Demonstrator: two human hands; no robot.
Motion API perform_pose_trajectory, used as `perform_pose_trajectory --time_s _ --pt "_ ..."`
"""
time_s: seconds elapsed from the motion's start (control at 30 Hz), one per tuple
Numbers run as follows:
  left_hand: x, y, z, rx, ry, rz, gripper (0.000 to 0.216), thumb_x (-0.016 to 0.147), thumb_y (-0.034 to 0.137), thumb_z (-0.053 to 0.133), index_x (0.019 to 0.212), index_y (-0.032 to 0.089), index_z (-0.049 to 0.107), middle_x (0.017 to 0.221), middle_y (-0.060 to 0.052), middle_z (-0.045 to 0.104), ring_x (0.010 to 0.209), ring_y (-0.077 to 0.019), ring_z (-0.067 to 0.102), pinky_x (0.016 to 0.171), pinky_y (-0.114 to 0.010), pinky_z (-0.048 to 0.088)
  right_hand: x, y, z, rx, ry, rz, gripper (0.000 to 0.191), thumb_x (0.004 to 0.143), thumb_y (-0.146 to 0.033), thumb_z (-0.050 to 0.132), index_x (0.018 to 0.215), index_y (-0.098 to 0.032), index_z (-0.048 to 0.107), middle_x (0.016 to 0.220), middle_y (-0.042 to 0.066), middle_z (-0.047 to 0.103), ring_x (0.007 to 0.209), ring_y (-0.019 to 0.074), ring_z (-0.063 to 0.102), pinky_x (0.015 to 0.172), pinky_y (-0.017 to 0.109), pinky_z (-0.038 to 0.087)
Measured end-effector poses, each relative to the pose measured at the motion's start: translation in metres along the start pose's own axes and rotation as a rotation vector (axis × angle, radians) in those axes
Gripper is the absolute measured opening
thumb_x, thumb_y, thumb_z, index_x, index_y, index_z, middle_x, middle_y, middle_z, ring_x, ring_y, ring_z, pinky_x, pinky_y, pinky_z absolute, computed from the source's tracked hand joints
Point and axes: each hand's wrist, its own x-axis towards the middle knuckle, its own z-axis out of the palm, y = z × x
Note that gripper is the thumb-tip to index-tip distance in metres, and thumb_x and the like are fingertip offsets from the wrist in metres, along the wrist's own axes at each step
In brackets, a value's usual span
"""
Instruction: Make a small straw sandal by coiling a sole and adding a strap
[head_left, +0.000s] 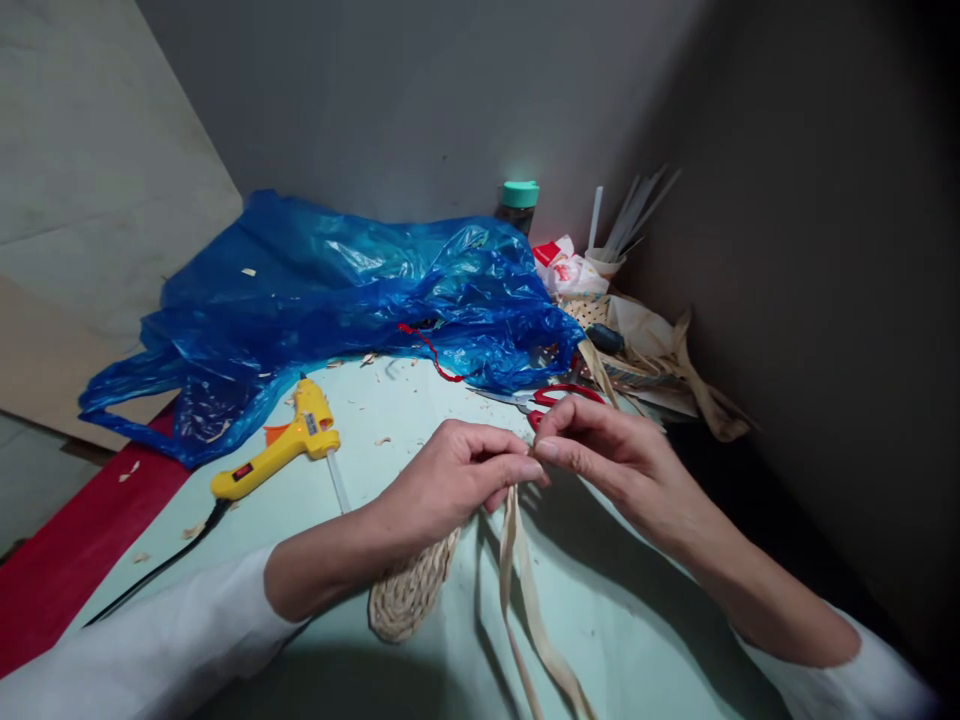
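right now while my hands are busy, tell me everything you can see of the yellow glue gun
The glue gun looks plastic, with an orange trigger, a red switch on the handle and a small label too blurred to read. It lies on its side on the pale green tabletop, nozzle pointing away from you, near the blue bag. A whitish glue stick juts from its back; a black cord leaves the handle. Neither hand touches it.
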Motion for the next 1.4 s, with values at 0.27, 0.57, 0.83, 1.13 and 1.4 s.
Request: perform_pose_trajectory --time_s 0.27,0.57,0.83,1.13,1.4 --pt "0.004 -0.007 -0.002 -0.194 0.041 0.011 0.022 0.084 0.034 0.066 0.073 0.015 0.068 0.052 0.005 0.051 0.042 -0.0025 0.029 0.042 -0.02 0.016 -0.003 0.008 0.013 0.301 -0.003 0.119 0.025 0.096 -0.043 0.057 0.113 -0.024 0.057 0.102 0.003 0.059 0.096 0.0178 0.055 0.084 0.029 0.044" --pt "0.005 -0.009 0.003 -0.284 0.123 0.039 0.02 0.087 0.037 0.065 0.09 0.018 0.071 0.052 0.007 0.041 0.045 -0.003 0.027 0.041 -0.017 0.015 -0.007 -0.005 0.034 0.372 0.009 0.329 0.027 0.092 -0.047 0.059 0.093 -0.021 0.05 0.066 -0.007 0.029 0.051 0.0085 0.023 0.042 0.021 0.02" --pt "0.002 -0.008 0.0 -0.351 0.171 0.124 0.017 0.083 0.032 0.07 0.08 0.016 0.073 0.053 0.006 0.039 0.046 -0.003 0.023 0.041 -0.018 0.016 -0.008 -0.001 0.03 0.256 0.037 0.24 0.027 0.097 -0.042 0.052 0.083 -0.02 0.05 0.064 -0.006 0.032 0.053 0.009 0.026 0.046 0.022 0.023" --pt "-0.001 -0.006 0.013 -0.199 0.253 0.2 0.015 0.084 0.021 0.067 0.091 0.019 0.079 0.091 -0.004 0.075 0.088 -0.0169 0.066 0.086 -0.028 0.05 -0.005 0.0 0.033 0.432 -0.063 0.182 0.024 0.085 -0.032 0.071 0.099 -0.021 0.055 0.09 0.0 0.057 0.077 0.0137 0.056 0.072 0.026 0.047" --pt "-0.003 -0.004 0.011 -0.36 0.218 0.129 0.011 0.081 0.022 0.071 0.087 0.017 0.078 0.069 -0.001 0.067 0.062 -0.0084 0.057 0.061 -0.019 0.045 -0.007 -0.006 0.034 0.305 0.004 0.133 0.012 0.087 -0.023 0.066 0.094 -0.021 0.057 0.091 -0.001 0.056 0.086 0.0145 0.052 0.077 0.023 0.043"
